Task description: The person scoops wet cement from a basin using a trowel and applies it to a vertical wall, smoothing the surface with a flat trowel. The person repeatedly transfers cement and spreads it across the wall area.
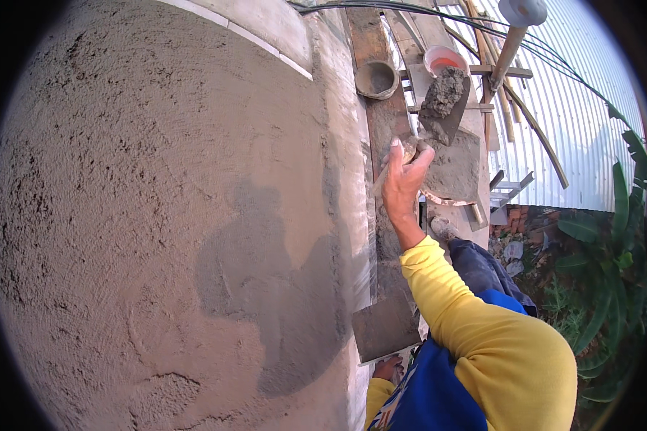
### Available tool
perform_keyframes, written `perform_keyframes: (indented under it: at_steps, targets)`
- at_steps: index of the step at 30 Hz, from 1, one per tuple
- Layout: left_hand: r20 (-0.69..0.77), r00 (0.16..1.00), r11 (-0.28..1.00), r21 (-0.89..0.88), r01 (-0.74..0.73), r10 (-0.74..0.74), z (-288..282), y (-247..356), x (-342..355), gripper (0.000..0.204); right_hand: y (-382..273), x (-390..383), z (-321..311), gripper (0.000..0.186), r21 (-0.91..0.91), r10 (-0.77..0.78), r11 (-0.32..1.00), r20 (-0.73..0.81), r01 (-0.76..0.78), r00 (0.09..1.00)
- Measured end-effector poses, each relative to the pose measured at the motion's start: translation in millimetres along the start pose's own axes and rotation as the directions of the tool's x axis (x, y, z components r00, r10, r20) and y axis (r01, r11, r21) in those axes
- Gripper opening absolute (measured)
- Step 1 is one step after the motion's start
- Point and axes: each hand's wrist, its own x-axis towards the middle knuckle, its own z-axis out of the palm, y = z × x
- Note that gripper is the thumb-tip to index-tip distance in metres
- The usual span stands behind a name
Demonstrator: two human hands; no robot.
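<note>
My right hand (407,176), at the end of a yellow sleeve, is closed round the handle of a trowel (454,131). A lump of wet grey mortar (446,92) sits on the blade, above a spread of mortar (449,169) in a shallow container with a pale curved rim. Lower down, my left hand (387,367) is closed at the underside of a flat rectangular plastering float (384,329); the float hides part of the fingers and the grip. To my left stands a wall (216,215) coated in grey-brown plaster, smoother toward its right edge and rough at the far left.
A dark bowl (376,79) and a pink-lined bucket (444,60) stand on the scaffold planks (384,129). A wooden post (509,57) with a rounded top rises at the right. Beyond are bamboo poles (543,136), cables, corrugated sheeting (589,115), bricks and banana leaves (600,302) below.
</note>
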Motion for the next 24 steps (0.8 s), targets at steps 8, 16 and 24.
perform_keyframes:
  at_steps: [8,16,24]
  targets:
    - [-0.072,0.994,0.929,0.366,-0.053,0.085,-2,14,-24,0.056,49,-154,3,0.050,0.002,-0.290,0.914,0.704,0.406,0.648]
    - [0.113,0.895,0.736,0.530,-0.422,0.432,-43,-69,53,0.061,78,-146,-30,0.044,-0.160,0.062,0.984,0.712,0.076,0.699]
    - [0.013,0.976,0.948,0.238,-0.213,0.216,-14,-35,-5,0.034,44,-109,25,0.039,-0.192,0.408,0.819,0.857,-0.540,0.315]
